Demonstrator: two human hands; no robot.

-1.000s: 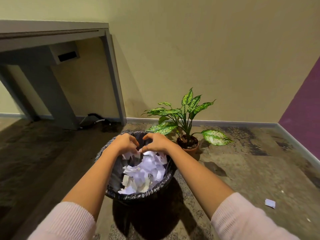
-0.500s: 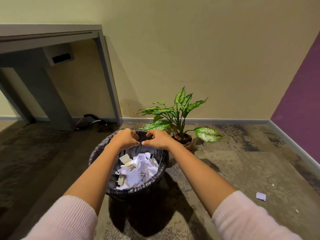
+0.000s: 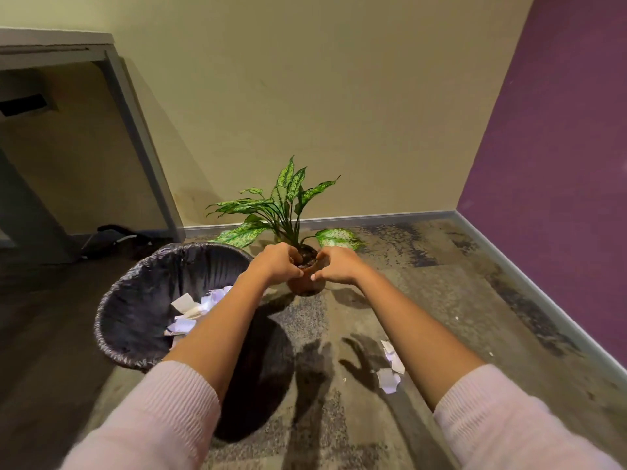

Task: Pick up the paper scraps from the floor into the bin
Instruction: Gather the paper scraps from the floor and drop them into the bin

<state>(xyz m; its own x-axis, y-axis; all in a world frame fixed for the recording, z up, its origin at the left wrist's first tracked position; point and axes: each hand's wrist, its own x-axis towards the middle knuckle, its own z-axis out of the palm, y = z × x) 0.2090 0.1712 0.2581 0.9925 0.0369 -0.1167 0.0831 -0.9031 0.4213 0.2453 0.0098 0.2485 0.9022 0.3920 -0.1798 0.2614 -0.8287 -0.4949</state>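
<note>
The white and pale lilac paper scraps [image 3: 391,368] that remain lie on the mottled grey-brown carpeted floor [image 3: 441,300], in a small cluster under the person's right forearm, toward the near side of the floor and well short of the purple wall's skirting; a few tiny flecks dot the carpet farther right. More scraps of the same paper [image 3: 193,310] already sit inside the round bin lined with a black plastic bag [image 3: 135,300], which stands on the floor to the left, its rim passing behind the left forearm. Both hands are raised in front of the terracotta pot of the green speckled houseplant [image 3: 305,283] by the far wall. The left hand [image 3: 276,262] and the right hand [image 3: 334,266] are each curled, fingers drawn in toward the thumb, knuckles close together but apart; no paper shows in either, though whether a sliver is pinched inside I cannot tell. The floor scraps lie well below and nearer than the right hand, nearly beneath its elbow. They look thin, feather-light and limp, liable to crumple or flutter, and flat pieces will cling to the carpet pile, so a fingertip pinch at a lifted or torn edge, or gathering several together into a loose bunch, seems the likeliest way to lift them.
</note>
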